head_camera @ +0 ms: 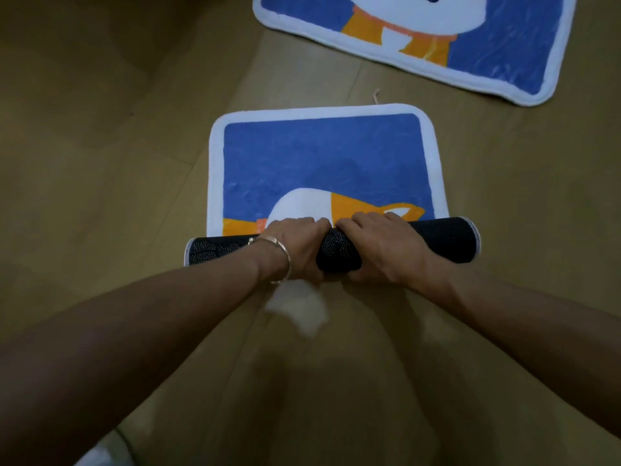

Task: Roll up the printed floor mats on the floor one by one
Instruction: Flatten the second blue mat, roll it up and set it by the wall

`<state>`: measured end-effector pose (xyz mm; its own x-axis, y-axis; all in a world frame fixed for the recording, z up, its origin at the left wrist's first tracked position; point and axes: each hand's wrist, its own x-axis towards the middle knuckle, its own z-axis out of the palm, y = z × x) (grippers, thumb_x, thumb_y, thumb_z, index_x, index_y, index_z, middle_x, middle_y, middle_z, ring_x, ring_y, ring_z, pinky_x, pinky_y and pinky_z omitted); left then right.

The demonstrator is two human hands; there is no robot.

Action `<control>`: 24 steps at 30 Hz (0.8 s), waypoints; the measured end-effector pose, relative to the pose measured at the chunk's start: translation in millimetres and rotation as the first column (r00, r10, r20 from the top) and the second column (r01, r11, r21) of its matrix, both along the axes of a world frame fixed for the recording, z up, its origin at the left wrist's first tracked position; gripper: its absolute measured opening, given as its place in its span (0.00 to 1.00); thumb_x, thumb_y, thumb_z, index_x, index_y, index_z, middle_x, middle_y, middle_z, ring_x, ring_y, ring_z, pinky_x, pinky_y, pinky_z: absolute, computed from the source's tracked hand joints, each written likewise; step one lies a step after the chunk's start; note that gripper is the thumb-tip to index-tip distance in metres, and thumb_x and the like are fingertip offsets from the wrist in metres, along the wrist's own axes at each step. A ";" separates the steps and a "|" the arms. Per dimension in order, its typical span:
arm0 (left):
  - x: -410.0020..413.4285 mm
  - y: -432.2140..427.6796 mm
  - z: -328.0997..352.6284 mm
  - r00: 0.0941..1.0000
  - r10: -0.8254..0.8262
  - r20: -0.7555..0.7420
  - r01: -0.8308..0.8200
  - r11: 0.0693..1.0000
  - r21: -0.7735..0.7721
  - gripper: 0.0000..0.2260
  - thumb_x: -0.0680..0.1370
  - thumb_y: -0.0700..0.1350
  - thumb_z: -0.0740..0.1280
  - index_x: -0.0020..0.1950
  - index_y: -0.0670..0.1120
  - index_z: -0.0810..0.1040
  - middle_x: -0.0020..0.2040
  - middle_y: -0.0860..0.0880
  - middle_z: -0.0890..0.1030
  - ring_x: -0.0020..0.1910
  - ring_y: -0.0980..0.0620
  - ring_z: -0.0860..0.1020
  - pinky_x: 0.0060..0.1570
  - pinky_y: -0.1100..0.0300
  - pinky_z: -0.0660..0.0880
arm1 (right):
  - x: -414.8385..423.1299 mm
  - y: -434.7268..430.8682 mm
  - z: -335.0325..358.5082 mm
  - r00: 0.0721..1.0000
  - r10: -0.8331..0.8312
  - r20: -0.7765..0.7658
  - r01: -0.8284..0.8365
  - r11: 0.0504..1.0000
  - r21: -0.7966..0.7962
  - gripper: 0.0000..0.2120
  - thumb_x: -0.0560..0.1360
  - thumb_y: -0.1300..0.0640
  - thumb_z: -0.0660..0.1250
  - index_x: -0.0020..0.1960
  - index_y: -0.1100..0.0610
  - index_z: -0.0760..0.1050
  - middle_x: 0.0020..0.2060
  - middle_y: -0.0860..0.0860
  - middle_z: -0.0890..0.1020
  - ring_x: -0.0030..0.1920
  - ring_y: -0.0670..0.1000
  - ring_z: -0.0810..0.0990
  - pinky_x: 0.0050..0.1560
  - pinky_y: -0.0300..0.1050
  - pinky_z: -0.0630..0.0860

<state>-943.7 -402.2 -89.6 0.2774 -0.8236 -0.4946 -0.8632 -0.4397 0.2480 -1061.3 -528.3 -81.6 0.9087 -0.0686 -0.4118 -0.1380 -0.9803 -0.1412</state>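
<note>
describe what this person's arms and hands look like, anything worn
No sleeves or gloves are in view. The left hand has a thin gold-coloured bangle at its wrist. The right hand wears nothing, and no rings show on either.

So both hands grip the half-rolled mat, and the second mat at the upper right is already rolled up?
No. The second mat lies flat and unrolled on the floor, as the head view shows. The left hand and right hand do grip the half-rolled mat.

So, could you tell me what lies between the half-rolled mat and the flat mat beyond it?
In the head view, only bare wooden floor lies between the half-rolled mat and the flat mat, plus a short loose thread.
</note>
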 end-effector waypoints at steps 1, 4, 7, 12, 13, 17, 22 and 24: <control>4.7 -2.5 2.1 1.000 0.001 -0.031 -0.001 1.000 0.022 0.25 0.66 0.58 0.73 0.57 0.50 0.69 0.52 0.49 0.78 0.49 0.46 0.78 0.39 0.57 0.68 | -6.5 2.5 -1.8 0.997 0.037 0.065 -0.032 0.997 -0.071 0.27 0.71 0.49 0.68 0.66 0.55 0.65 0.55 0.54 0.74 0.53 0.57 0.74 0.51 0.52 0.68; -0.2 0.9 5.9 0.999 -0.022 0.043 0.021 1.000 0.003 0.29 0.67 0.58 0.71 0.64 0.51 0.66 0.55 0.49 0.76 0.51 0.47 0.77 0.38 0.57 0.65 | -8.7 4.7 -6.8 0.994 0.060 0.093 -0.045 0.986 -0.159 0.24 0.73 0.55 0.65 0.67 0.55 0.64 0.55 0.55 0.74 0.52 0.58 0.73 0.52 0.53 0.67; -12.3 8.9 2.2 0.966 -0.092 0.241 0.101 0.994 -0.028 0.35 0.70 0.60 0.68 0.71 0.48 0.59 0.58 0.47 0.71 0.53 0.45 0.74 0.39 0.54 0.65 | 8.7 -3.0 -5.1 0.999 0.028 -0.014 -0.029 0.999 -0.031 0.24 0.70 0.48 0.69 0.61 0.54 0.66 0.51 0.53 0.75 0.49 0.56 0.75 0.47 0.51 0.68; -1.4 -1.6 3.2 0.992 -0.022 0.124 0.022 1.000 0.003 0.27 0.67 0.58 0.72 0.59 0.48 0.66 0.54 0.47 0.76 0.51 0.44 0.77 0.39 0.55 0.68 | 28.6 -16.3 4.1 0.967 -0.055 -0.250 0.092 0.986 0.138 0.27 0.64 0.44 0.73 0.58 0.50 0.67 0.48 0.49 0.78 0.46 0.53 0.78 0.44 0.47 0.74; 3.5 -3.9 4.1 0.998 -0.019 0.061 0.017 0.999 0.027 0.27 0.66 0.57 0.73 0.58 0.49 0.67 0.53 0.48 0.77 0.50 0.44 0.77 0.40 0.55 0.69 | 24.8 -13.5 3.6 0.982 -0.057 -0.179 0.079 0.990 0.116 0.28 0.64 0.43 0.72 0.60 0.50 0.66 0.50 0.49 0.77 0.48 0.53 0.78 0.46 0.47 0.73; 9.3 -4.9 9.4 0.990 0.029 -0.134 -0.018 0.996 0.086 0.26 0.63 0.55 0.75 0.57 0.52 0.70 0.51 0.54 0.75 0.50 0.51 0.76 0.46 0.57 0.74 | -5.6 3.9 -10.9 0.988 0.075 0.136 -0.054 0.986 -0.155 0.30 0.66 0.43 0.71 0.63 0.53 0.67 0.51 0.52 0.76 0.48 0.56 0.76 0.47 0.51 0.67; -11.4 9.6 4.0 0.981 -0.047 0.187 0.052 0.998 -0.020 0.37 0.66 0.60 0.71 0.70 0.49 0.61 0.60 0.48 0.72 0.57 0.45 0.74 0.49 0.51 0.71 | 21.7 -5.4 5.4 0.986 -0.045 -0.164 0.062 0.993 0.103 0.28 0.65 0.42 0.71 0.59 0.51 0.66 0.49 0.50 0.77 0.46 0.54 0.77 0.47 0.50 0.73; -17.4 9.6 0.9 0.958 -0.063 0.280 0.071 0.997 -0.017 0.34 0.69 0.59 0.69 0.69 0.47 0.61 0.59 0.46 0.71 0.55 0.43 0.74 0.50 0.49 0.70 | 29.6 -8.6 6.9 0.960 -0.060 -0.273 0.109 0.980 0.167 0.29 0.63 0.41 0.73 0.59 0.49 0.67 0.48 0.49 0.78 0.44 0.53 0.78 0.45 0.49 0.76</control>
